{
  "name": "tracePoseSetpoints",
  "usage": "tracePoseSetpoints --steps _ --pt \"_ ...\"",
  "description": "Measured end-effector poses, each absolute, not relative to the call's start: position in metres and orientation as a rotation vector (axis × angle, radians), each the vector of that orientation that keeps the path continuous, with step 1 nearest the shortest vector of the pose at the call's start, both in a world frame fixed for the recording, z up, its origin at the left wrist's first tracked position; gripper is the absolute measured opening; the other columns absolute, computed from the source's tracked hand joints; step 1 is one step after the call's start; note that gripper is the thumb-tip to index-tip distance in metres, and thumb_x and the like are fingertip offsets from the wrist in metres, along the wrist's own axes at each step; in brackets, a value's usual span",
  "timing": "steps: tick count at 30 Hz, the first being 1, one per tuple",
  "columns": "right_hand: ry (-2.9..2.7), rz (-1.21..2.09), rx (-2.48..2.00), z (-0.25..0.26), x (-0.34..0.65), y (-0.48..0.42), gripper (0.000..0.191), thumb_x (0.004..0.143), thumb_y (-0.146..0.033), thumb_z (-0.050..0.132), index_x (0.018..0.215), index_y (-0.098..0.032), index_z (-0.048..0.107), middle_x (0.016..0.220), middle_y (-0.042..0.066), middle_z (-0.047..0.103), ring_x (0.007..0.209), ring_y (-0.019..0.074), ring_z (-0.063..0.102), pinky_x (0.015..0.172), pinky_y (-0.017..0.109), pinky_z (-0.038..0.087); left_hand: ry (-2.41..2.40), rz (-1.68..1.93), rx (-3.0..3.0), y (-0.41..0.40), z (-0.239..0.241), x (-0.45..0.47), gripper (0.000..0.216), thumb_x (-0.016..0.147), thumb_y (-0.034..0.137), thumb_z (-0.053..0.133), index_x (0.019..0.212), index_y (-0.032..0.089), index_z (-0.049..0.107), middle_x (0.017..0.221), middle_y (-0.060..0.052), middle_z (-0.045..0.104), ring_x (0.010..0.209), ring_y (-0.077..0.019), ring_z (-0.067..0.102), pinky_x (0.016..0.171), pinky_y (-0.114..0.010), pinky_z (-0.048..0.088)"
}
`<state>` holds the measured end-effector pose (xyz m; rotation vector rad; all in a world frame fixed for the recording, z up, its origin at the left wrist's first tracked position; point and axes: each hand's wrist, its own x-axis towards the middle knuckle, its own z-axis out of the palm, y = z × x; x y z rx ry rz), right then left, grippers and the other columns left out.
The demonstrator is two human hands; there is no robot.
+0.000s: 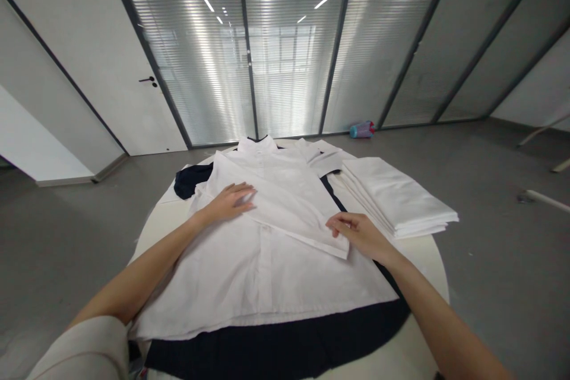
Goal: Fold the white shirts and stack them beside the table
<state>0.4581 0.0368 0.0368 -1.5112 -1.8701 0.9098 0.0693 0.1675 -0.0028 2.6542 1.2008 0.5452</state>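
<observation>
A white collared shirt (267, 261) lies spread on a round white table (427, 255), its collar at the far side and one sleeve folded across the front. My left hand (229, 202) rests flat on the shirt's left chest, fingers stretched out. My right hand (358, 233) is at the cuff end of the folded sleeve, fingers curled and pinching the fabric edge. A dark navy garment (276, 347) lies under the shirt and shows at the near edge and at the far left.
A stack of folded white cloths (396, 196) sits on the table's right side. More white fabric (325, 157) lies behind the shirt. A blue and pink bottle (361, 129) lies on the grey floor by the glass wall. A door (133, 71) stands at the left.
</observation>
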Motion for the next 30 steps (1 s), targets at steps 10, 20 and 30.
tracePoseSetpoints --steps 10,20,30 --pt "-2.050 0.944 -1.488 0.040 0.453 0.031 0.037 0.094 -0.050 0.048 0.090 -0.021 0.071 0.088 0.004 0.072 0.081 0.0224 0.063 0.073 0.035 0.045 1.628 0.588 2.603 0.183 -0.014 0.043 0.045 0.098 0.052 0.045 0.130 0.028 0.065 0.145 -0.006 0.057 0.141 -0.0277 0.044 0.120 -0.045 0.029" --pt "-2.091 0.966 -1.482 0.034 0.454 0.030 0.039 0.096 -0.051 0.048 0.105 -0.021 0.071 0.106 0.007 0.072 0.091 0.0234 0.063 0.078 0.034 0.047 1.942 0.285 2.480 0.197 -0.030 0.023 0.063 0.101 0.055 0.036 0.152 0.019 0.042 0.160 -0.015 0.034 0.150 -0.0339 0.025 0.120 -0.050 0.022" --pt "-2.076 0.973 -1.504 0.036 0.453 0.030 0.042 0.095 -0.054 0.048 0.106 -0.021 0.071 0.111 0.008 0.072 0.095 0.0250 0.064 0.081 0.035 0.047 1.965 0.257 2.479 0.192 -0.023 0.030 0.061 0.101 0.053 0.037 0.151 0.017 0.043 0.159 -0.015 0.036 0.150 -0.0331 0.027 0.121 -0.046 0.021"
